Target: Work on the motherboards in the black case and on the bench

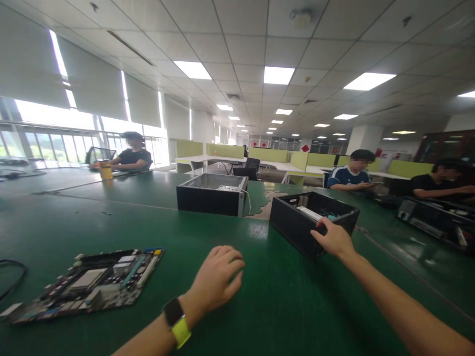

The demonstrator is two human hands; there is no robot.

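My right hand (334,239) grips the near wall of a black computer case (293,225), thumb outside and fingers over the rim. The case is open at the top and sits tilted; a white strip and some blue-green parts show inside. My left hand (218,274), with a watch (174,315) on its wrist, is over the green tabletop with loosely bent fingers, thumb apart, and nothing in it. To its left lies a motherboard (107,282) with a square metal-topped chip and several slots.
Another open computer case (210,200) stands mid-table, a pale cable at its right side. A black cable (13,279) lies far left. People sit at the far left (133,155) and right (351,173). More computer parts (438,222) lie at right.
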